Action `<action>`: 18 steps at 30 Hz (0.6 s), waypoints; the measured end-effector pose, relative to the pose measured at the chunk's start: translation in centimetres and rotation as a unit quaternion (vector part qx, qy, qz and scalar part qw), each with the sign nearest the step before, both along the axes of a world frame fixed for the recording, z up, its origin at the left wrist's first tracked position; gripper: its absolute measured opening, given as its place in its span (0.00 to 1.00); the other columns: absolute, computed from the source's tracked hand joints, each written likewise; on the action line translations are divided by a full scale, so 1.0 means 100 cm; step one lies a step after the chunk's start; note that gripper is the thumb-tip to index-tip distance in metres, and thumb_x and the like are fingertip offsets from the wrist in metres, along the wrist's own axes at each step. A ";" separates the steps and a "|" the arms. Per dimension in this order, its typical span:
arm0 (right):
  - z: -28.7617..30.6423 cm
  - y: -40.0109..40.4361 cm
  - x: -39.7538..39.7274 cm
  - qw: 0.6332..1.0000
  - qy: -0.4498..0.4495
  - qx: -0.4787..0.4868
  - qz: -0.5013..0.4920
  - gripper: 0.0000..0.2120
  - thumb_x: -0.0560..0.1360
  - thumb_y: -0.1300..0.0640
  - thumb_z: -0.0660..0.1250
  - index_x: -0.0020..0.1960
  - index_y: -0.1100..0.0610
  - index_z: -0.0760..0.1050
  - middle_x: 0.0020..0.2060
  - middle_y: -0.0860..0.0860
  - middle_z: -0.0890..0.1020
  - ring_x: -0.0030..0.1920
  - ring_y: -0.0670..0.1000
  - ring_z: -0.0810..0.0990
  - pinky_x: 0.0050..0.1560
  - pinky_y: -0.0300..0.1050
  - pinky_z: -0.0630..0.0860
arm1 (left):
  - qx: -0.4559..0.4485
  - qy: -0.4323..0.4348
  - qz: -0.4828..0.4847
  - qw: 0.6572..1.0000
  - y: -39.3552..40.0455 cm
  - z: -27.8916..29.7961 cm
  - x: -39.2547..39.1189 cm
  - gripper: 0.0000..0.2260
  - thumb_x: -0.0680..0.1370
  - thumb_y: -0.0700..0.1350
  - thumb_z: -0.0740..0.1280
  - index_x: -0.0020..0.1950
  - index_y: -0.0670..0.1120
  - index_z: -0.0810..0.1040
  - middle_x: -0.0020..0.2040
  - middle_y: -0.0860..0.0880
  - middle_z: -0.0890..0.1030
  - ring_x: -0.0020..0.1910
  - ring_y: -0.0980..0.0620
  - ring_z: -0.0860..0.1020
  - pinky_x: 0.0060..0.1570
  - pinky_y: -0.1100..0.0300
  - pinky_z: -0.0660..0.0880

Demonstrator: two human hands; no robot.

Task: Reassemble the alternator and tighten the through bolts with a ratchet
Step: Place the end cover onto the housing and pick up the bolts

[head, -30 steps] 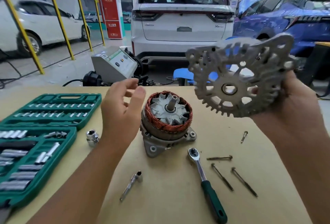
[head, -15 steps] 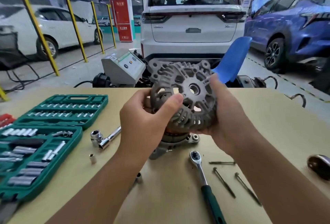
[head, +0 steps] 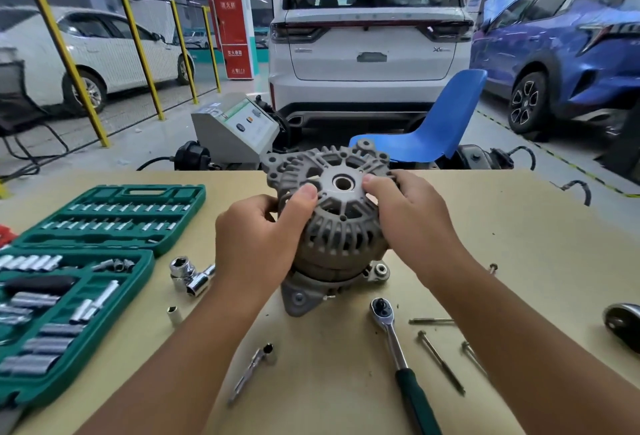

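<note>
Alternator (head: 332, 254) sits upright mid-bench, shaft axis vertical, with the ribbed cast-aluminium front cover (head: 329, 192) tilted on top, not seated yet (needs squaring down, probably). Left hand (head: 256, 237) and right hand (head: 412, 220) each grip the cover's rim. Ratchet (head: 398, 351) and thin steel through bolts (head: 440, 362) lie nearer the right hand.
</note>
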State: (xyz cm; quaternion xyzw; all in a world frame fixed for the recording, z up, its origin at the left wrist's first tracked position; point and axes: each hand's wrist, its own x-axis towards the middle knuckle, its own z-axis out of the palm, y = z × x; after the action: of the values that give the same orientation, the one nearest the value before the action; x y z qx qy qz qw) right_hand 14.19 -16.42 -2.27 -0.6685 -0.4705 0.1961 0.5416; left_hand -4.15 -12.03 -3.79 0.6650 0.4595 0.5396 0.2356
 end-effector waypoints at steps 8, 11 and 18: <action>-0.007 0.005 0.003 1.000 -0.004 -0.015 0.002 0.23 0.70 0.34 0.61 0.44 0.54 0.78 0.35 0.51 0.83 0.39 0.56 0.83 0.42 0.67 0.82 | 0.002 0.009 -0.009 1.000 0.007 -0.007 0.001 0.25 0.72 0.71 0.65 0.25 0.53 0.72 0.20 0.57 0.67 0.23 0.58 0.68 0.23 0.69 0.64; -0.011 0.005 0.002 0.999 0.017 -0.035 0.009 0.25 0.69 0.34 0.62 0.45 0.56 0.79 0.38 0.53 0.84 0.41 0.58 0.84 0.44 0.67 0.82 | -0.006 0.007 -0.003 1.000 0.008 -0.009 0.000 0.30 0.71 0.71 0.66 0.23 0.48 0.66 0.19 0.56 0.65 0.22 0.57 0.66 0.23 0.68 0.63; -0.014 0.007 0.003 0.999 0.018 -0.045 0.010 0.25 0.68 0.33 0.61 0.45 0.55 0.80 0.38 0.51 0.84 0.42 0.55 0.84 0.45 0.67 0.82 | -0.002 0.024 0.002 1.000 0.010 -0.013 -0.001 0.31 0.71 0.71 0.65 0.24 0.47 0.65 0.20 0.56 0.66 0.22 0.57 0.67 0.22 0.67 0.64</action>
State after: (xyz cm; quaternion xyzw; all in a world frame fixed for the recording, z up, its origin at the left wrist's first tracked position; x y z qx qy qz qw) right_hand 14.50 -15.69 -3.71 -0.6837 -0.4583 0.2347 0.5171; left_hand -4.20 -11.06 -5.13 0.6762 0.4675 0.5233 0.2244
